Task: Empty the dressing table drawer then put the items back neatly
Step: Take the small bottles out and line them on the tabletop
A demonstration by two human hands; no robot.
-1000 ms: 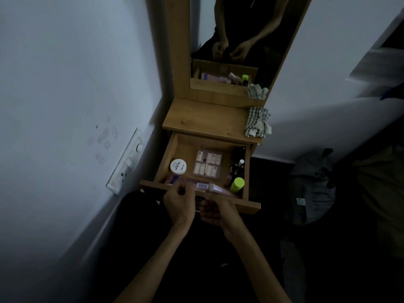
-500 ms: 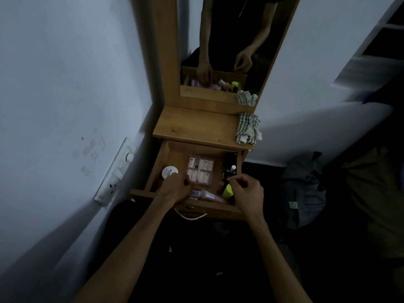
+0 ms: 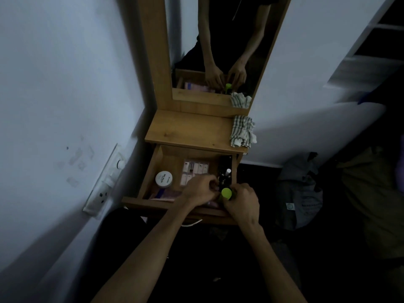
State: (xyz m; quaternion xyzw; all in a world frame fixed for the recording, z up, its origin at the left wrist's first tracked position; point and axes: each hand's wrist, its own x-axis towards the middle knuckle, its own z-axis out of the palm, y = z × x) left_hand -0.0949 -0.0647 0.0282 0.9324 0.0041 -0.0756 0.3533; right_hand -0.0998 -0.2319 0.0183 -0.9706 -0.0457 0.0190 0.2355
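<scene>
The right hand [image 3: 240, 204] is wrapped around a bottle with a lime-green cap [image 3: 226, 193], fingers curled on its side, so that grip is pinching the bottle. The left hand [image 3: 200, 191] is pressed in just left of the green cap with its fingers bent; whether it's actually holding something can't be told, too dark down there.

The bottle is sat at the front right corner of the open drawer [image 3: 150, 169]. Right behind the green cap, a bunch of small dark bottles [image 3: 226, 173] is packed along the drawer's right wall. Further left of the cap, a clear pack of little white pieces [image 3: 195, 169] is laid flat mid-drawer, and a round white jar [image 3: 164, 178] is parked near the left wall. Pinkish tubes [image 3: 162, 195] are lined up along the drawer front.

Above the drawer, a striped cloth [image 3: 242, 133] is bunched at the right edge of the counter [image 3: 190, 130], and both hands are reflected in the mirror [image 3: 218, 51] behind it.
</scene>
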